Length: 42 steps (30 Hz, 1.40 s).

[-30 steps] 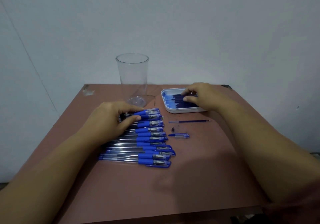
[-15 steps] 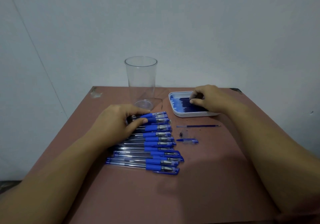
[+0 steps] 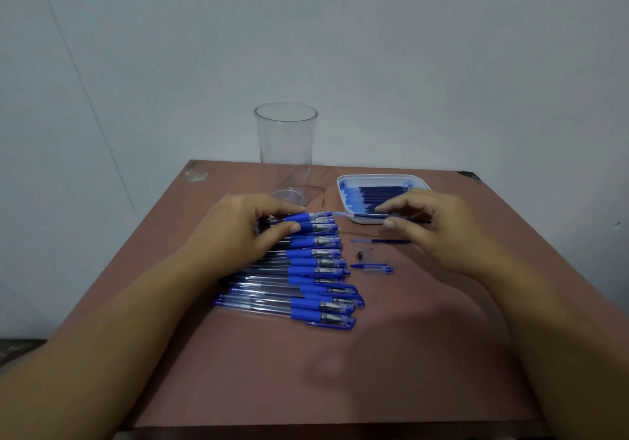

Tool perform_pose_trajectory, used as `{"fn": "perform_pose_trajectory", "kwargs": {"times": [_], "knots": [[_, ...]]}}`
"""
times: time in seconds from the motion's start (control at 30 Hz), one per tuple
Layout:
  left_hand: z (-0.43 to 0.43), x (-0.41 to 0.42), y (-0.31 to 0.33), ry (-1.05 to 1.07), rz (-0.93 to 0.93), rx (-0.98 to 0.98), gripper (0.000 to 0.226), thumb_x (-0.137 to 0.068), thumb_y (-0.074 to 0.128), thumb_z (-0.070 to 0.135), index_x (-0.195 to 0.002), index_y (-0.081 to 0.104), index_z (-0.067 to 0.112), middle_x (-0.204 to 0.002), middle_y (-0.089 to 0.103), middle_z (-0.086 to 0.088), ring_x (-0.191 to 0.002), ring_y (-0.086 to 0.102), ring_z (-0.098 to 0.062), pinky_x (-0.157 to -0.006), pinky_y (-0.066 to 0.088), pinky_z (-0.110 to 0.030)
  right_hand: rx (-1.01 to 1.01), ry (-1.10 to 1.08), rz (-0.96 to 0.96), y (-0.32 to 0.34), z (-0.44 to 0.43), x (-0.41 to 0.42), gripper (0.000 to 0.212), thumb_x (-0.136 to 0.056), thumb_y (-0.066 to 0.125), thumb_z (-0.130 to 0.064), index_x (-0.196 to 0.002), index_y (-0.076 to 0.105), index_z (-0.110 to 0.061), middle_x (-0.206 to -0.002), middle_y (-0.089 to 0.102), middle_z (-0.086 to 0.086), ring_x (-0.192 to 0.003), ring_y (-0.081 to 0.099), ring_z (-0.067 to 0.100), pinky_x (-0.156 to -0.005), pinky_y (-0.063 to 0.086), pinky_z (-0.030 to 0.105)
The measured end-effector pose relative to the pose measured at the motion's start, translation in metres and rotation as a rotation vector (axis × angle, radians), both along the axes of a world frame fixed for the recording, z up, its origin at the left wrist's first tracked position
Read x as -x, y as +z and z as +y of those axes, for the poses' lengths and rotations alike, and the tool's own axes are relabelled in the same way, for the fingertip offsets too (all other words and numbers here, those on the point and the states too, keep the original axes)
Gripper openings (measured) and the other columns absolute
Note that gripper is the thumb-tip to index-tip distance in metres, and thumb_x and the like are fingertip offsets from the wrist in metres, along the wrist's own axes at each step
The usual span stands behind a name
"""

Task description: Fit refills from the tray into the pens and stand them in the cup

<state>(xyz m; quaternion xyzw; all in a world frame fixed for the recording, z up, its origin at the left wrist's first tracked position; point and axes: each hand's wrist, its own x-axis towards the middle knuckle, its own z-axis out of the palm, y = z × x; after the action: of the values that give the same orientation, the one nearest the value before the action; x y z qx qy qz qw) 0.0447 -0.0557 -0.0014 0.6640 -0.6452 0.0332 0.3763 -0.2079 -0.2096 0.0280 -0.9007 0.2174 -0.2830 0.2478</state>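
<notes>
On the bench [image 3: 374,371] nearest me, the row of blue pens [image 3: 306,290] lies as it did, with a loose cap [image 3: 372,268] and a spare refill [image 3: 381,241] just beside it. My left grip [image 3: 238,232] stays on the farthest pen [image 3: 308,216], thumb and forefinger pinching its blue sleeve. The change is on the right. My right grip [image 3: 432,228] has come back out of the tray [image 3: 381,177] pinching one refill [image 3: 360,215], I think by its dark end. Fitting can begin. Beyond, the cup [image 3: 285,154] stands empty.
</notes>
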Motion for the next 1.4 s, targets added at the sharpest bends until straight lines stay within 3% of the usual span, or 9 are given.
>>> {"fn": "perform_pose_trajectory", "kwargs": {"times": [0.53,0.63,0.77,1.03,1.17,1.27,1.4], "knots": [[0.0,0.002,0.001,-0.015,0.002,-0.004,0.026,-0.087,0.069,0.037,-0.113,0.072,0.035,-0.087,0.058,0.037,-0.084,0.061,0.009,-0.072,0.048,-0.017,0.024,0.065,-0.078,-0.007,0.009,-0.013,0.031,-0.086,0.071,-0.01,-0.093,0.065,-0.04,-0.09,0.065,-0.016,-0.088,0.062,0.003,-0.076,0.048,0.014],[0.0,0.001,0.001,0.008,0.007,0.001,0.025,-0.087,0.071,0.033,-0.112,0.072,0.035,-0.085,0.06,0.035,-0.082,0.062,0.005,-0.071,0.049,-0.02,-0.01,0.081,-0.064,-0.01,0.008,-0.014,0.025,-0.086,0.072,-0.012,-0.095,0.068,-0.035,-0.09,0.067,-0.013,-0.085,0.063,0.008,-0.077,0.05,0.019],[0.0,0.001,0.0,0.022,0.016,-0.003,0.025,-0.087,0.071,0.034,-0.112,0.072,0.036,-0.084,0.059,0.035,-0.081,0.061,0.006,-0.07,0.048,-0.019,-0.009,0.112,-0.03,-0.01,0.009,-0.014,0.026,-0.086,0.072,-0.014,-0.095,0.067,-0.038,-0.089,0.067,-0.015,-0.083,0.062,0.005,-0.074,0.048,0.015],[0.001,0.003,0.001,-0.053,-0.02,-0.012,0.027,-0.084,0.072,0.04,-0.111,0.072,0.037,-0.091,0.071,0.019,-0.081,0.066,-0.004,-0.071,0.057,-0.036,0.125,0.103,-0.034,-0.018,0.003,-0.019,0.021,-0.088,0.069,-0.014,-0.1,0.071,-0.031,-0.091,0.065,-0.017,-0.088,0.061,0.003,-0.075,0.046,0.012],[-0.001,0.01,-0.002,-0.079,-0.016,-0.014,0.029,-0.084,0.069,0.047,-0.109,0.073,0.035,-0.093,0.074,0.013,-0.082,0.067,-0.004,-0.072,0.056,-0.036,0.187,0.159,-0.01,-0.023,0.009,-0.028,0.022,-0.09,0.066,-0.026,-0.111,0.07,-0.032,-0.091,0.063,-0.016,-0.09,0.06,0.006,-0.077,0.047,0.019],[0.0,0.009,0.0,-0.056,0.01,-0.01,0.029,-0.083,0.069,0.043,-0.111,0.073,0.036,-0.093,0.073,0.016,-0.082,0.066,-0.002,-0.073,0.056,-0.033,0.18,0.144,-0.019,-0.021,0.01,-0.026,0.031,-0.088,0.066,-0.034,-0.119,0.062,-0.039,-0.098,0.061,-0.017,-0.096,0.058,0.003,-0.081,0.045,0.016],[0.0,0.008,0.001,-0.04,0.026,-0.019,0.027,-0.085,0.072,0.035,-0.112,0.071,0.039,-0.095,0.071,0.021,-0.086,0.066,-0.002,-0.076,0.056,-0.034,0.172,0.032,-0.109,-0.019,0.007,-0.02,0.018,-0.083,0.065,-0.029,-0.097,0.056,-0.035,-0.09,0.06,-0.017,-0.088,0.058,0.005,-0.075,0.047,0.024]]}}
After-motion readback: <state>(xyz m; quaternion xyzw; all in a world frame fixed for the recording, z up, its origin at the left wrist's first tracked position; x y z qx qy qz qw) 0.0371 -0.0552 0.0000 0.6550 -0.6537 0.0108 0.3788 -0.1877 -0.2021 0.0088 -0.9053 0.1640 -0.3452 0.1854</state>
